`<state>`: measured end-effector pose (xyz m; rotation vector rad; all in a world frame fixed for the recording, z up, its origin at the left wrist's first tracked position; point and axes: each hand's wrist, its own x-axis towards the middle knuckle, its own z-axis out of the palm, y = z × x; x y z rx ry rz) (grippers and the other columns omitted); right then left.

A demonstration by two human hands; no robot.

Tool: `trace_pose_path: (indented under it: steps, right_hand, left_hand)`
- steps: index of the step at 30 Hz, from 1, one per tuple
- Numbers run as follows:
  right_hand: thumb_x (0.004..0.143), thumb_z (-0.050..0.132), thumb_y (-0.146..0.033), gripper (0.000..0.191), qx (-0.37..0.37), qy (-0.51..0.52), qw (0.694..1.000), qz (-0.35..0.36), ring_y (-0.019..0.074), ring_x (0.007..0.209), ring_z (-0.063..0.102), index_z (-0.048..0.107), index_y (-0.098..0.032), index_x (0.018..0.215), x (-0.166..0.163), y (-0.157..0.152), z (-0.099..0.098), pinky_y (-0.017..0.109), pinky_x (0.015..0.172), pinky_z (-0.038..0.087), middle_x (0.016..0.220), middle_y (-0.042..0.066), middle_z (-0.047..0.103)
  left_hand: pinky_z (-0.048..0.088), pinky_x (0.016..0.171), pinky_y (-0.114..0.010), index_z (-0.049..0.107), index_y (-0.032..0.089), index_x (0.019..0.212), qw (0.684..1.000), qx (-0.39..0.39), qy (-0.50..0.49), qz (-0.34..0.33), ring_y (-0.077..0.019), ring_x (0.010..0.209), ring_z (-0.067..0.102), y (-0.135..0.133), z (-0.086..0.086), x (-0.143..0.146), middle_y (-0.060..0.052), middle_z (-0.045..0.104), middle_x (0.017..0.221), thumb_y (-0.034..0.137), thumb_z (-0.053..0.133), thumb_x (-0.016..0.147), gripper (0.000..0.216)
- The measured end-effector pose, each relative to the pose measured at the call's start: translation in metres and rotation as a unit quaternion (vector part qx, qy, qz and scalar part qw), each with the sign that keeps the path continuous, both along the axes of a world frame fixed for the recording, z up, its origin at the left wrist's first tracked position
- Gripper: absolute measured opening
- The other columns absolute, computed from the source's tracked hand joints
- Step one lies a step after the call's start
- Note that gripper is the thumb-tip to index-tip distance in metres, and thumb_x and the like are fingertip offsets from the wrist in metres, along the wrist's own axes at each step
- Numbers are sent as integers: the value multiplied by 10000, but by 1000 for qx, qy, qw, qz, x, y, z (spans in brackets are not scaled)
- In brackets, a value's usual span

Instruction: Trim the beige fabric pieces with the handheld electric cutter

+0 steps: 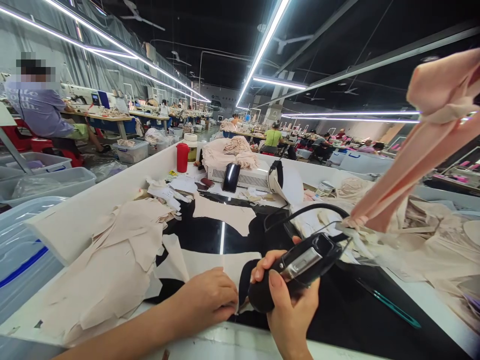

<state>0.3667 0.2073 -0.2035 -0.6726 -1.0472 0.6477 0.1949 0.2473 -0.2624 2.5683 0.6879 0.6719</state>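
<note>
My right hand (287, 305) is wrapped around a black corded hand tool (300, 265), shaped like a small iron, with a silver plate on its upper side. It is tilted over the front edge of a pale beige fabric piece (210, 260) lying on the black board (360, 310). My left hand (210, 295) rests at that front edge, left of the tool, its fingers curled and pressed on the fabric; the fingertips are partly hidden. A knotted pink fabric strip (393, 175) hangs down to the tool's cord end. Another cut fabric piece (225, 212) lies farther back.
Stacked beige fabric (123, 255) covers the left side, and more fabric (431, 250) heaps up at right. Teal tweezers (393, 302) lie on the board. Behind are a phone (230, 177), a red cup (182, 157) and a white low wall (101, 200). A person (35, 105) sits far left.
</note>
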Motion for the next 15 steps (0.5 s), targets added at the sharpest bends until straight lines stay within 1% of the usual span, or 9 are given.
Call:
trace_pose_path:
  steps: [9,15]
  right_hand:
    - [981,744,-248,555,9,7,1000,6,146,629,659,485,-367,1458,0,1,-1,304,578,581,891,-26,669]
    - [983,740,-248,535,13,4,1000,3,145,627,662,499,-366,1446,0,0,-2,302,575,582,893,-22,670]
  left_hand:
    - [407,1145,-347,677,217,906,1000,9,-25,-9,-169,941,729,3,-5,0,30,758,982,20,739,876,208]
    - [413,1132,-346,678,216,904,999,12,-34,-5,-173,937,732,2,-5,1,26,762,993,36,752,887,196]
